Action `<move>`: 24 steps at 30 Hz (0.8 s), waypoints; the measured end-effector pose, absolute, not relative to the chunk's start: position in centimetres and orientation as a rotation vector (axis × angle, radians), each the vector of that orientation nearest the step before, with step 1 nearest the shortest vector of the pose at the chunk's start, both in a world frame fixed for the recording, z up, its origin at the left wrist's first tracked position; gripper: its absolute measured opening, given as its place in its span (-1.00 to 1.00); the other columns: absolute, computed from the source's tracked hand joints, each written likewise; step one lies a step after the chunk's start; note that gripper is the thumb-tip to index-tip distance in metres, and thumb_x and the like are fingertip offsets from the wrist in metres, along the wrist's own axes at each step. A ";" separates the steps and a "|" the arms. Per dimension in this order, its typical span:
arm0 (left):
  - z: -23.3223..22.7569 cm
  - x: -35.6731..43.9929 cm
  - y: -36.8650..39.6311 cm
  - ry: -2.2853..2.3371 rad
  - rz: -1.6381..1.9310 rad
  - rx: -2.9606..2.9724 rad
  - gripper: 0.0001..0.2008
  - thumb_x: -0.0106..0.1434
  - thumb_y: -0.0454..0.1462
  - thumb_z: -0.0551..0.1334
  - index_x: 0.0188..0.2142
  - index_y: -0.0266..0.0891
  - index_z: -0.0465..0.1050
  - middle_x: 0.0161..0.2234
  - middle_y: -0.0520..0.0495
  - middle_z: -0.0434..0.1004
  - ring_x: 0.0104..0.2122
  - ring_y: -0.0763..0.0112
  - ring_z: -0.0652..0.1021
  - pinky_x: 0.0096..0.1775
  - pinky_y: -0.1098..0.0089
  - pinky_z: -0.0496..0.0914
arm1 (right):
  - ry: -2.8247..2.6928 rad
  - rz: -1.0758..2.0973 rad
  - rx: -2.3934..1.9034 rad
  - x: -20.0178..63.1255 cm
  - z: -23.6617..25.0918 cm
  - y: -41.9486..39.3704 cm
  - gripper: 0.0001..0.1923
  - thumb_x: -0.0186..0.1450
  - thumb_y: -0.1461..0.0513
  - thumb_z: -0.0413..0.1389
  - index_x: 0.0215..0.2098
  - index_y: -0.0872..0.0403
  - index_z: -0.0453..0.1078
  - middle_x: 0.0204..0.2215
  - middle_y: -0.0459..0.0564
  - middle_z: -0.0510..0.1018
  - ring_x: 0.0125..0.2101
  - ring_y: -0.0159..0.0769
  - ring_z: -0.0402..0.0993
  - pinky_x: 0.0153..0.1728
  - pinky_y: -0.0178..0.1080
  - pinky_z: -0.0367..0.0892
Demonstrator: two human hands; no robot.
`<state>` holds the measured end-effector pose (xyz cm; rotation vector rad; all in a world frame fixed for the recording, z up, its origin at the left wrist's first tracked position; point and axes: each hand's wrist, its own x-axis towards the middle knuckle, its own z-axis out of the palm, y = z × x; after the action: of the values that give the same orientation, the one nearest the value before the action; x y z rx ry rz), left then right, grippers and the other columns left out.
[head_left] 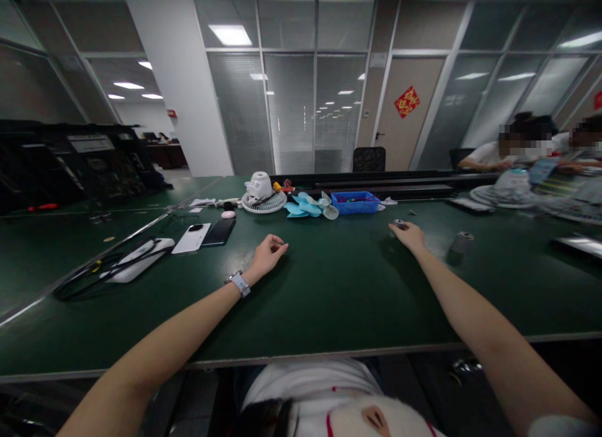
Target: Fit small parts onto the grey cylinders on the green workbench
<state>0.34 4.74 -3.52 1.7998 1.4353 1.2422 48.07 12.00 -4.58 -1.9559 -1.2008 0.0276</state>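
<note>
My right hand (410,235) is closed around a small metallic piece (400,224), its round grey top showing at the fingertips. Its kind is too small to make out. To the right of that hand a short grey metal cylinder (463,241) stands upright on the table. My left hand (269,255) rests over the green table (324,299), fingers loosely curled with a gap between thumb and forefinger and nothing visible in them. Light blue fan blades (305,205) and a blue basket (355,202) with small items lie beyond both hands.
A white fan part with its grille (263,202) sits at the back. Left are a white phone (190,238), a black phone (219,232) and a black cable (136,261) over a white device. Co-workers (498,152) sit at the far right near more fan parts (512,189).
</note>
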 end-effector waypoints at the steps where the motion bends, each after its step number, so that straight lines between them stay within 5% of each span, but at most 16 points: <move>1: -3.5 0.4 4.7 1.438 1.239 1.802 -0.71 0.12 -0.06 0.31 -0.28 -0.16 0.36 -0.42 -0.01 0.58 -0.38 0.29 0.57 -0.28 0.31 0.37 | -1.194 0.020 -1.953 48.0 -4.6 12.1 -0.59 0.10 -0.06 0.21 -0.30 0.10 0.55 -0.30 0.17 0.62 -0.28 -0.05 0.55 -0.24 -0.11 0.40; 6: -3.3 0.5 4.6 1.446 1.232 1.807 -0.73 0.16 -0.06 0.29 -0.29 -0.16 0.35 -0.40 -0.04 0.61 -0.35 0.27 0.59 -0.27 0.30 0.38 | -1.168 -0.032 -1.927 48.1 -4.9 12.5 -0.67 0.09 0.01 0.21 -0.32 0.07 0.57 -0.40 0.12 0.61 -0.36 -0.10 0.54 -0.30 -0.14 0.40; 15: -3.0 0.8 4.3 1.350 1.262 1.831 -0.71 0.20 -0.03 0.26 -0.26 -0.18 0.34 -0.36 -0.06 0.62 -0.32 0.27 0.60 -0.25 0.30 0.40 | -1.451 -0.051 -1.931 42.5 -2.5 10.4 -0.55 0.26 -0.06 0.10 -0.18 0.12 0.55 -0.27 0.18 0.62 -0.26 -0.03 0.54 -0.21 -0.09 0.39; 24: 0.0 3.9 -0.3 1.050 1.264 2.066 -0.64 0.25 -0.09 0.28 -0.07 -0.16 0.24 -0.04 -0.17 0.61 -0.02 0.19 0.58 0.00 0.20 0.38 | -1.945 0.687 -1.073 26.0 -2.7 3.5 -0.60 0.25 -0.01 0.18 -0.09 0.08 0.51 -0.20 0.03 0.62 -0.24 -0.19 0.54 -0.17 -0.17 0.39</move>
<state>3.93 -0.28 -0.04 2.0659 1.0500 1.2639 25.98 3.54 -2.71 -1.0730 -1.9449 0.6865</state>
